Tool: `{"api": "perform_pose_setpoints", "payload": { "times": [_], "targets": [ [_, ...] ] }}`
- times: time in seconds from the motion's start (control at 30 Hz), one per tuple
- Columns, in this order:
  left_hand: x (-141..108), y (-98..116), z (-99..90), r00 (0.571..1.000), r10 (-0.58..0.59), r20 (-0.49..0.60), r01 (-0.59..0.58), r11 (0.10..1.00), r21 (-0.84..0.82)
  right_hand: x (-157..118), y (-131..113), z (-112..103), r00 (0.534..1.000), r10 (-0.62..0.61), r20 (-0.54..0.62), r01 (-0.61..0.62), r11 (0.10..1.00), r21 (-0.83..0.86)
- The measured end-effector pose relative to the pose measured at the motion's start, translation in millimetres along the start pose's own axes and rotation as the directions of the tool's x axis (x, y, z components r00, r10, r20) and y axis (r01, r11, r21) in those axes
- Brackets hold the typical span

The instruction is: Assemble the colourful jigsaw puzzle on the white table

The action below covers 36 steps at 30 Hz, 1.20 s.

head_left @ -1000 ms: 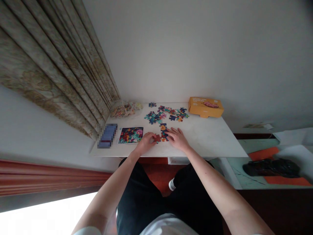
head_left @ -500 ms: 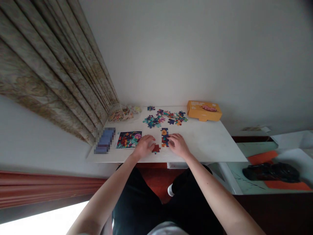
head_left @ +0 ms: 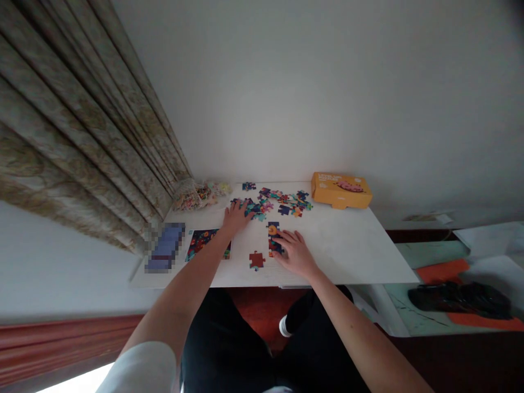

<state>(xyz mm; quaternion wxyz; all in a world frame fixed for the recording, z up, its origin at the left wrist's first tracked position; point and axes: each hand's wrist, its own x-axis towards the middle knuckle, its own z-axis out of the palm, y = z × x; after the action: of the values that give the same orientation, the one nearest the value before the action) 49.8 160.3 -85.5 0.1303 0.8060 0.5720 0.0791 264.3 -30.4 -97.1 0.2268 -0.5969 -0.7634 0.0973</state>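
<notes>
On the white table, a joined strip of puzzle pieces point(head_left: 273, 231) stands upright in view, with the fingers of my right hand point(head_left: 295, 251) spread over its right edge. My left hand point(head_left: 237, 218) reaches to the left end of the loose puzzle pieces point(head_left: 286, 199), its fingers apart and touching the pieces there. Left of the strip lies a single red piece point(head_left: 257, 260). My left forearm partly covers the colourful reference picture point(head_left: 198, 240).
A yellow box point(head_left: 341, 190) sits at the back right of the table point(head_left: 344, 245). At the back left are clear bags of small items point(head_left: 194, 195), and a blurred blue object point(head_left: 167, 246) lies at the left edge. Black shoes point(head_left: 458, 300) are off to the right.
My left hand has moved forward from beside the red piece to the loose pieces, uncovering the red piece. My right hand's fingers have spread at the strip. The view has shifted slightly.
</notes>
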Motion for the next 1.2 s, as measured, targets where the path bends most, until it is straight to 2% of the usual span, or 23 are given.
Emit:
{"api": "perform_pose_setpoints", "payload": {
  "times": [0.1, 0.17, 0.27, 0.33, 0.43, 0.57, 0.63, 0.7, 0.8, 0.93, 1.0, 1.1, 1.2],
  "targets": [
    [3, -15, -4.8, 0.998, -0.059, 0.019, 0.059, 0.998, 0.017, 0, -1, -1, 1.0, 0.006, -0.006, -0.006, 1.0, 0.015],
    [2, -21, -6.2, 0.999, -0.035, 0.019, 0.035, 0.999, 0.029, 1, 0, -2, 1.0, 0.008, -0.001, -0.008, 1.0, 0.017],
    [1, -19, -4.3, 0.984, 0.181, -0.001, -0.181, 0.983, 0.012, 2, 0, -2, 1.0, 0.008, 0.001, -0.008, 1.0, 0.018],
    [0, -12, -0.2, 0.937, 0.349, -0.003, -0.349, 0.937, -0.013, 1, -1, -1, 1.0, 0.004, 0.0, -0.004, 1.0, 0.018],
    [-3, -1, 7.7, 0.898, 0.44, 0.024, -0.438, 0.898, -0.044, -1, 1, 3, 1.0, -0.007, -0.023, 0.009, 0.999, 0.047],
    [-12, 5, 12.8, 0.891, 0.452, 0.028, -0.45, 0.891, -0.062, 5, 21, 1, 0.987, 0.06, -0.152, -0.035, 0.986, 0.162],
    [-18, 3, 11.7, 0.89, 0.455, 0.002, -0.454, 0.889, -0.063, 21, 41, -4, 0.97, 0.105, -0.217, -0.072, 0.985, 0.155],
    [-25, -1, 8.8, 0.889, 0.456, -0.024, -0.457, 0.888, -0.052, 47, 66, -12, 0.959, 0.112, -0.261, -0.095, 0.992, 0.078],
    [-34, -6, 3.1, 0.891, 0.451, -0.051, -0.453, 0.892, -0.012, 95, 99, -21, 0.958, 0.155, -0.241, -0.169, 0.985, -0.037],
    [-44, -9, -3.8, 0.906, 0.414, -0.085, -0.408, 0.909, 0.081, 140, 123, -25, 0.984, 0.168, -0.062, -0.174, 0.978, -0.116],
    [-48, -8, -6.7, 0.924, 0.367, -0.106, -0.354, 0.927, 0.122, 145, 129, -27, 0.981, 0.192, 0.008, -0.189, 0.973, -0.135],
    [-49, -2, -9.8, 0.947, 0.288, -0.139, -0.264, 0.949, 0.17, 135, 138, -31, 0.981, 0.193, 0.021, -0.188, 0.971, -0.146],
    [-38, 14, -9.2, 0.942, 0.298, -0.154, -0.273, 0.947, 0.168, 116, 143, -37, 0.99, 0.14, 0.017, -0.136, 0.98, -0.147]
  ]
}}
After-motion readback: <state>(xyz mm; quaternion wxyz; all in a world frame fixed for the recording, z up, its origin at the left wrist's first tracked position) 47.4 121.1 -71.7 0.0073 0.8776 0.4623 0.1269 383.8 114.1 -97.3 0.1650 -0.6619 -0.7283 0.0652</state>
